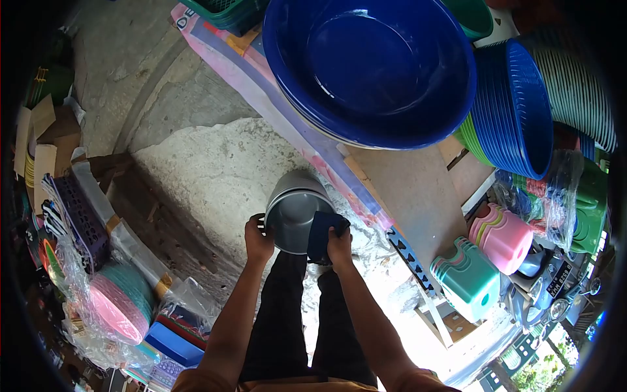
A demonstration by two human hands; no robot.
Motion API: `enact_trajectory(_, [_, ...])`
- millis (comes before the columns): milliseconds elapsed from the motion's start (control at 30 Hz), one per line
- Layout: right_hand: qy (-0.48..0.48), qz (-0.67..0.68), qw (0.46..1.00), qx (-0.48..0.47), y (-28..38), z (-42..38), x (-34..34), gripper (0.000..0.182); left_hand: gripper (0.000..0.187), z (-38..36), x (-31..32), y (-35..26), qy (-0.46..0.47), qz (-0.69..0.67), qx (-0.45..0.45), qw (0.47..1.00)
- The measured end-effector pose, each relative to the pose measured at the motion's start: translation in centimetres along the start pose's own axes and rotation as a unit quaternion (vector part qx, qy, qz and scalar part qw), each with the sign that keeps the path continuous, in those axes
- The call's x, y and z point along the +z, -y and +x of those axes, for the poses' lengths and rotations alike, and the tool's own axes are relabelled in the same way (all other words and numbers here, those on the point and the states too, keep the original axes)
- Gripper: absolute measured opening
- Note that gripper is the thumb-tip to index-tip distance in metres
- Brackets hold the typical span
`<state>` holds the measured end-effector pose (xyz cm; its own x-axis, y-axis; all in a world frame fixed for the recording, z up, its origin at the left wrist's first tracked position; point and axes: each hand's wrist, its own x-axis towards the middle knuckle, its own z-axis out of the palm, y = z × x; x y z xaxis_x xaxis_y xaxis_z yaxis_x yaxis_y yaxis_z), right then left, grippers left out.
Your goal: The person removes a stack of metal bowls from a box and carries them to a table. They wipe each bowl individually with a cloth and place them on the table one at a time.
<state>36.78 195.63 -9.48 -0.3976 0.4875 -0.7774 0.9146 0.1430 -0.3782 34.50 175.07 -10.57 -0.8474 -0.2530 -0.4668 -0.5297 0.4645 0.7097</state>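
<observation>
A stack of round grey containers (287,215) hangs in front of my legs, its open mouth facing me. My left hand (259,240) grips its left rim, fingers curled over the edge. At the right rim, my right hand (339,244) has its fingers closed on a dark blue cloth (319,236). The cloth lies against the right side of the top container and covers part of its rim. Beneath the containers is a pale, rough concrete floor (202,163).
Big blue basins (366,59) stand on a table (405,196) at upper right, beside stacked blue baskets (506,111). Green stools (465,277) and pink stools (506,238) sit at the right. Wrapped pink plasticware (114,307) and a blue tray (173,344) are at lower left.
</observation>
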Motion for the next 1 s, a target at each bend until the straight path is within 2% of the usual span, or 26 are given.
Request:
enact_trajectory(133, [-0.010,0.011,0.999,-0.052,0.0,0.0,-0.1,0.047,0.022,0.2,-0.3,-0.4,-0.016,0.039,0.060,0.997])
enact_trajectory(267, [0.009,0.035,0.998,-0.054,1.0,-1.0,-1.2,0.046,0.019,0.8,-0.7,-1.3,-0.013,0.009,0.061,0.998])
enact_trajectory(333, [0.023,0.037,0.998,-0.054,1.4,-2.1,-2.4,0.046,0.014,0.6,-1.1,-2.3,-0.022,-0.033,0.014,0.999])
enact_trajectory(367, [0.042,0.078,0.994,-0.060,1.4,-2.9,-3.3,0.047,0.014,0.2,-1.5,-3.0,-0.023,-0.033,0.017,0.999])
enact_trajectory(433, [0.060,0.124,0.988,-0.074,1.6,-5.1,-5.3,0.048,0.020,-1.0,-2.4,-4.9,0.022,-0.159,-0.085,0.983])
enact_trajectory(467, [0.049,0.108,0.987,-0.105,1.8,-6.4,-6.5,0.048,0.020,-1.8,-2.7,-5.9,0.019,-0.162,-0.074,0.984])
enact_trajectory(533, [0.035,0.102,0.982,-0.152,3.0,-9.0,-9.5,0.049,0.029,-3.5,-3.2,-8.2,-0.005,-0.147,0.034,0.988])
enact_trajectory(600, [0.093,0.167,0.978,-0.078,4.2,-12.2,-13.4,0.045,0.032,-5.5,-3.9,-10.8,-0.008,-0.166,0.035,0.985])
enact_trajectory(633, [0.092,0.177,0.975,-0.096,4.2,-13.6,-15.3,0.045,0.034,-6.6,-4.3,-12.4,-0.005,-0.182,0.021,0.983])
enact_trajectory(833, [0.064,0.290,0.932,-0.210,3.9,-21.9,-25.1,0.046,0.036,-15.8,-5.1,-23.3,-0.042,-0.242,0.139,0.959])
enact_trajectory(900, [0.010,0.253,0.939,-0.231,5.2,-24.9,-27.1,0.043,0.036,-20.0,-4.2,-26.6,-0.107,-0.186,0.198,0.956])
enact_trajectory(933, [-0.058,0.282,0.925,-0.249,5.7,-25.6,-26.7,0.043,0.036,-22.5,-3.5,-28.4,-0.120,-0.172,0.210,0.955])
enact_trajectory(967, [-0.088,0.297,0.908,-0.281,4.8,-24.4,-25.5,0.044,0.037,-24.7,-2.8,-29.8,-0.129,-0.156,0.237,0.950])
enact_trajectory(1000, [-0.124,0.257,0.924,-0.256,6.1,-26.1,-26.3,0.045,0.037,-26.9,-2.3,-31.5,-0.138,-0.147,0.258,0.945])
